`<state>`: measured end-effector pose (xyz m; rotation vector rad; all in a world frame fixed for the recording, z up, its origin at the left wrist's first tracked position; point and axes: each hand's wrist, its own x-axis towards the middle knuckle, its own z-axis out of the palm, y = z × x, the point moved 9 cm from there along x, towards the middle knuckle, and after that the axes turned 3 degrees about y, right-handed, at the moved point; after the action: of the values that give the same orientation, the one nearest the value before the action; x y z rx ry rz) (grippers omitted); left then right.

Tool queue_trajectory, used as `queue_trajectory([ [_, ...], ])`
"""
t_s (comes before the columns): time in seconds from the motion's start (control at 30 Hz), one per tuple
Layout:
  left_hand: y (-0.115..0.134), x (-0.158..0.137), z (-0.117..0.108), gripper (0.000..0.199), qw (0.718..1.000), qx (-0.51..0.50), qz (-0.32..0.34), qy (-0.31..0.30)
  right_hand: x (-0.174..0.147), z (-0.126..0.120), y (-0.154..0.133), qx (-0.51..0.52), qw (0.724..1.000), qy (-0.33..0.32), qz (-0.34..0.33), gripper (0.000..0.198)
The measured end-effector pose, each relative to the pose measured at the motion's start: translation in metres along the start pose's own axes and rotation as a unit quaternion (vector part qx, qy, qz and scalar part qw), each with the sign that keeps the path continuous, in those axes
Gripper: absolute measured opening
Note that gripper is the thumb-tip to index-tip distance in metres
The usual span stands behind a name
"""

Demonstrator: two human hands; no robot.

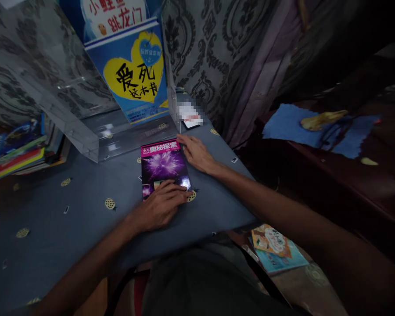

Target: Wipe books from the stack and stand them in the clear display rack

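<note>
A book with a black and purple cover and a pink title band lies on the cloth-covered table. My left hand rests flat over its lower edge, fingers stretched out across the cover. At the book's upper right corner is my right hand, its fingertips closed on that corner; the underside of the grip is hidden. Just behind stands a clear plastic rack, holding a blue book with a yellow heart that leans back. Another blue picture book shows above it.
On the table's left side lies a stack of books. A phone-like thing, partly blurred out, is right of the rack. Below the table's right edge are picture books. A blue cloth lies on a dark red surface to the right.
</note>
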<state>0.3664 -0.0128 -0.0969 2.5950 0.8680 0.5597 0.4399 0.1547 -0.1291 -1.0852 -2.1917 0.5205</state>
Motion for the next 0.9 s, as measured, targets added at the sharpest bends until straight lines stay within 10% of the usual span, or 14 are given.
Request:
queue_trajectory([
  [0.4, -0.001, -0.002, 0.001, 0.032, 0.999, 0.021, 0.009, 0.043, -0.132, -0.031, -0.068, 0.088, 0.991, -0.034, -0.098, 0.045],
  [0.9, 0.001, 0.013, 0.002, 0.027, 0.991, 0.030, 0.026, 0.131, -0.119, -0.028, -0.067, 0.082, 0.988, -0.010, -0.132, 0.039],
])
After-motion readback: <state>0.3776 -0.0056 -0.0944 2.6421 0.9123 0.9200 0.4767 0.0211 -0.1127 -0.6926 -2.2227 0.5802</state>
